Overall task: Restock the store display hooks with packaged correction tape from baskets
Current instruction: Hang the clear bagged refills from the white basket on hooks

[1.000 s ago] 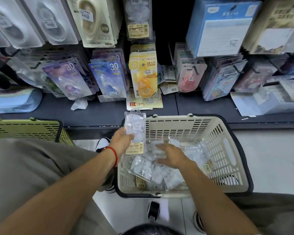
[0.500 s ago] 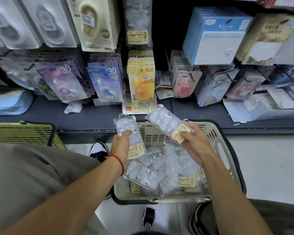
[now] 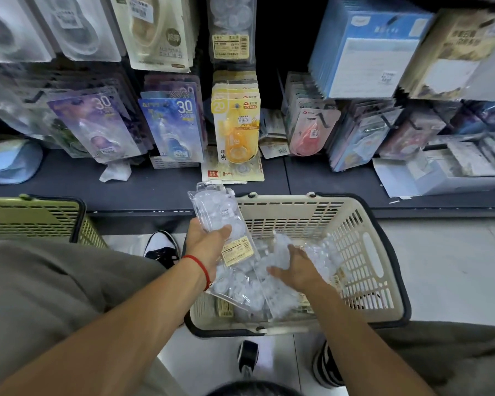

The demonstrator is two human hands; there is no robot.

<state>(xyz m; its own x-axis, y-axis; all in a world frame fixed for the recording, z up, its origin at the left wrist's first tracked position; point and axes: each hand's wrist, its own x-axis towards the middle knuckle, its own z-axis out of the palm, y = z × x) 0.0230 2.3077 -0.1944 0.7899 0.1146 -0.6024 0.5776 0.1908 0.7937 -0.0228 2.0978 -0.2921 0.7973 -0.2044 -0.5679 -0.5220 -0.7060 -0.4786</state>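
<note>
Gripping clear plastic correction tape packs (image 3: 220, 221) with curled left hand (image 3: 207, 244), right hand (image 3: 296, 267) spread flat on glossy loose packs (image 3: 255, 287), slotted cream plastic basket (image 3: 363, 252).

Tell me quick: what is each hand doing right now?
Left hand: holds a clear packet above the cream basket.
Right hand: down on the packets in the basket; grip cannot be told.

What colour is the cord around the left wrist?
Red: the thin cord bracelet on the left wrist, seen in the head view.
</note>
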